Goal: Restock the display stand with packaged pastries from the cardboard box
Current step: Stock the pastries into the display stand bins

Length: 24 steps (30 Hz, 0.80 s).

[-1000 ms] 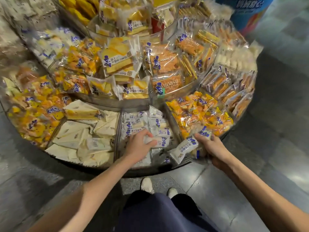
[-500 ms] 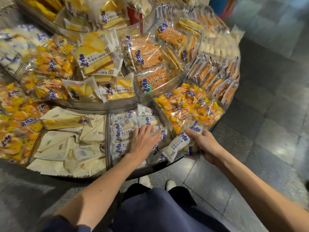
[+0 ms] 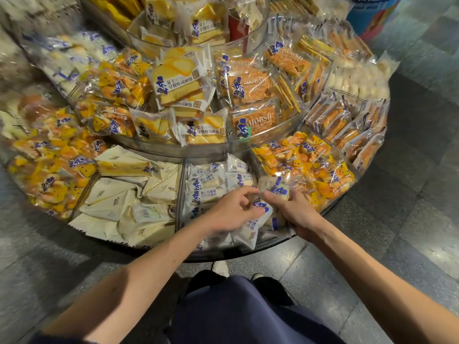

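Both hands have closed in on each other since half a second ago: then my feed showed the left hand (image 3: 231, 212) flat on the white packets, and now it is up and curled, right beside the right hand (image 3: 299, 212) at the right edge of that compartment. Between thumb and forefinger the left hand pinches the top of a white packet (image 3: 249, 228) printed in blue, which stands tilted against the front rim of the display stand (image 3: 280, 240). The right hand has its fingers wrapped round a small packet (image 3: 277, 187) with a blue logo, held just above the divider, touching the yellow bun packets (image 3: 310, 165) in the next compartment.

More white packets of the same kind (image 3: 208, 184) lie flat in the compartment behind the left hand. To its left I see cream triangular packets (image 3: 124, 202) piled loosely. The tier above carries sliced-bread packets (image 3: 181, 85) and orange ones marked HORSH (image 3: 253, 120). Below the rim are dark trousers (image 3: 236, 306), a white shoe (image 3: 219, 268) and the grey stone floor (image 3: 385, 232).
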Each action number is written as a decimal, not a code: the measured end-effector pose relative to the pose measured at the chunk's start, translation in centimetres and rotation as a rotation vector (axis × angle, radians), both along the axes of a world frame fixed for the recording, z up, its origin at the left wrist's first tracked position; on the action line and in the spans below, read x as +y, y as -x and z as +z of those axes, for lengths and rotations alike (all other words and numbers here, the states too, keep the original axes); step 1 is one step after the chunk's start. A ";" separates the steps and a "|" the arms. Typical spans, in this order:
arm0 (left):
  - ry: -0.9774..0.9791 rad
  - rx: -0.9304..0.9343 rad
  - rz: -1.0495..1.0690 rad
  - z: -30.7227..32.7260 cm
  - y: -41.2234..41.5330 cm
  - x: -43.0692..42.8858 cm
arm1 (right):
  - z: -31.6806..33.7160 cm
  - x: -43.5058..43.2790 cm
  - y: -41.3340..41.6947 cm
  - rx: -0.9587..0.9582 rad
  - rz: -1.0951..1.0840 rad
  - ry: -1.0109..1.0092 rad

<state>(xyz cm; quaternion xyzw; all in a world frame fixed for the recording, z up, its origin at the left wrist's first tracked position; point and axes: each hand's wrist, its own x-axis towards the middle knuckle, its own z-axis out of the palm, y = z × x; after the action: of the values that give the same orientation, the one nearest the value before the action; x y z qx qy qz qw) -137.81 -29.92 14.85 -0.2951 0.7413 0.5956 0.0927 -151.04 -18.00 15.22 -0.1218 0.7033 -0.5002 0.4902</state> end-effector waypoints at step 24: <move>0.000 0.116 0.518 -2.1 -5.9 -9.5 | -0.4 -9.0 -0.6 -0.030 0.138 -0.033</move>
<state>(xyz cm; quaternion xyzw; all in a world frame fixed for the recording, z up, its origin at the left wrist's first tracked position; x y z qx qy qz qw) -131.90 -39.40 12.80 -0.4404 0.6452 0.6153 -0.1056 -150.41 -27.01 14.79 -0.1544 0.6939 -0.4555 0.5360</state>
